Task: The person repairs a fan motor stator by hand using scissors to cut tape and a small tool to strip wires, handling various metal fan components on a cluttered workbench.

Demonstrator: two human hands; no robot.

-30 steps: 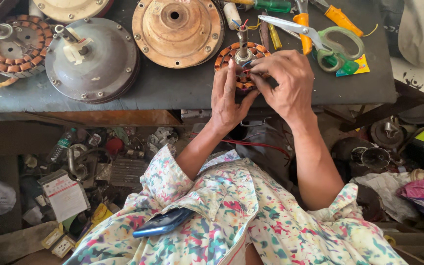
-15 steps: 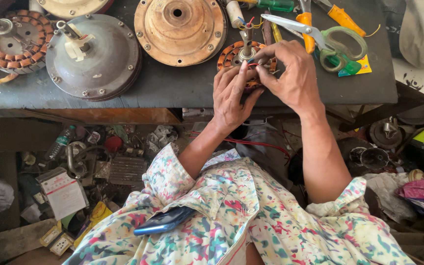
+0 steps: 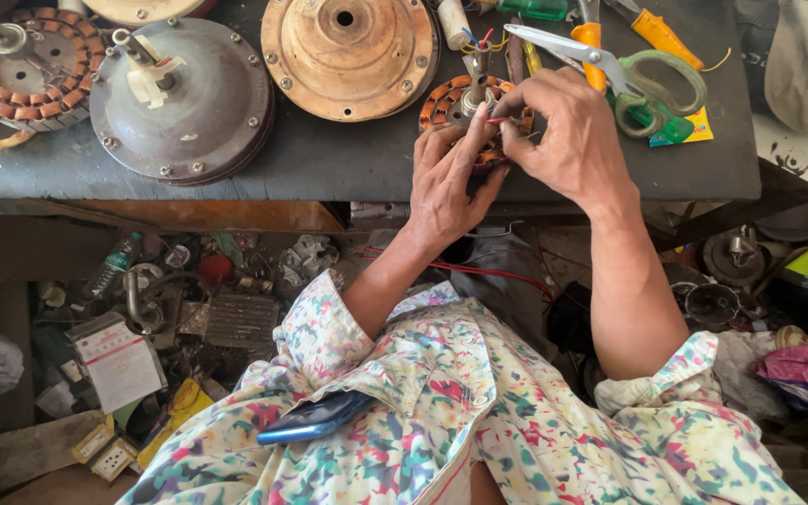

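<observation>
Dark workbench (image 3: 348, 164), hands on stator (image 3: 448, 103)

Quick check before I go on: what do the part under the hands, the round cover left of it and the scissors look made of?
Wound core under the left hand and right hand: coils look like copper wire, orange-brown and glossy, on a metal shaft. Round cover: probably cast metal, tan with rusty patches, bolts around the rim. Scissors: bright steel blades, green handles that look plastic.

Single head-worn view, looking steeply down, close over workbench (image 3: 329, 173) edge
</observation>
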